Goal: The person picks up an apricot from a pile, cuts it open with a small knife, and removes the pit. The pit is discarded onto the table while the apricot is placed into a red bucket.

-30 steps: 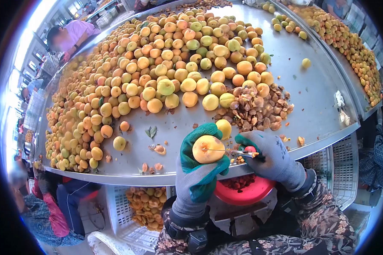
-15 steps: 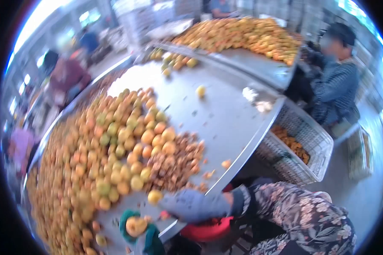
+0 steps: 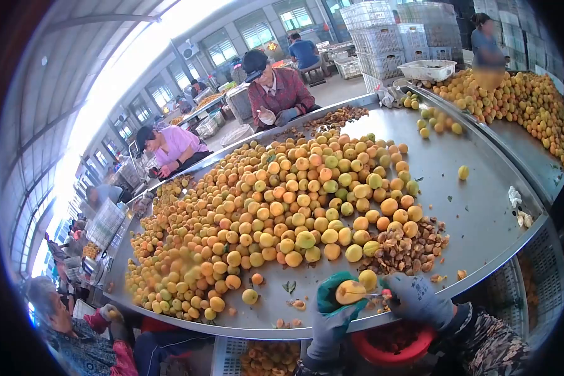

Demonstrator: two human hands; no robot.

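Note:
My left hand (image 3: 336, 304), in a green and grey glove, is closed round a yellow-orange apricot (image 3: 349, 292) just above the table's near edge. In my grey-gloved right hand (image 3: 420, 302) is a small knife (image 3: 385, 293) with red at its handle. Its thin metal blade points left and reaches the side of the held apricot. A second apricot (image 3: 368, 279) shows right behind, between the two hands. Beyond my right hand lies a heap of brown apricot pits (image 3: 407, 250). The large apricot pile (image 3: 282, 213) spreads to the left.
The metal table (image 3: 476, 207) has a raised rim. Below its near edge is a red basin (image 3: 395, 357) of dark scraps, beside a crate of apricots (image 3: 269, 360). A person (image 3: 75, 332) sits at the near left; others work across the table. Stacked crates (image 3: 382, 50) stand behind.
My view has swung left and steadied. The left hand, with its apricot, has come close to my right hand, and the blade now meets that fruit.

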